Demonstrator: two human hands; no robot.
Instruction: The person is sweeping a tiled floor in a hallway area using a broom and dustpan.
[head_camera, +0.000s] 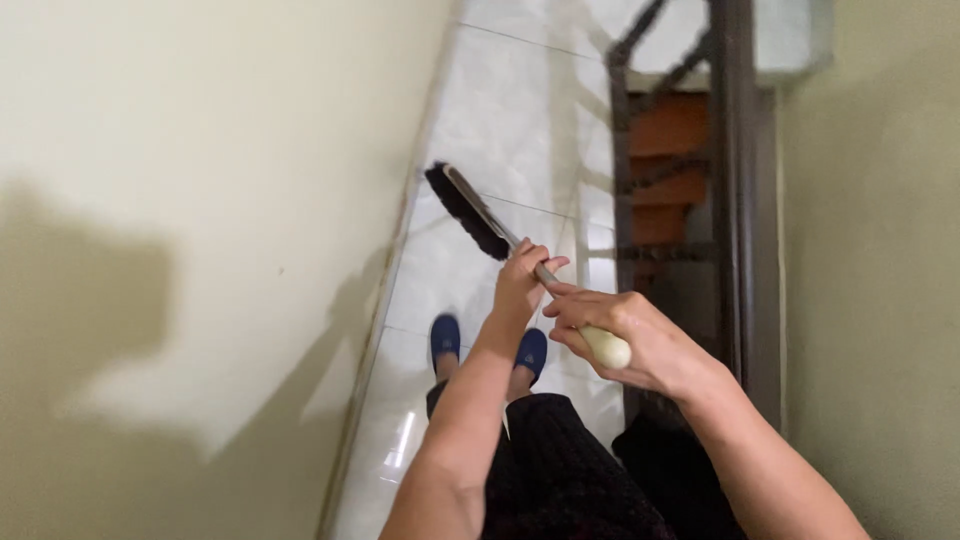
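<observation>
A broom (470, 208) with a black bristle head and a metal shaft slants from the floor up toward me. Its cream grip sits in my right hand (620, 335), which is closed around the top end. My left hand (520, 280) grips the shaft lower down, just above the bristle head. The bristles hang close to the foot of the cream wall (200, 200) on the left, over the white glossy floor tiles (500, 110). Below the hands I see my two feet in blue slippers (445, 335) and dark clothing.
A dark metal stair railing (735, 180) runs along the right side of the landing, with reddish steps (670, 130) descending behind it. A greenish wall (880, 250) closes the far right. The landing is narrow between wall and railing.
</observation>
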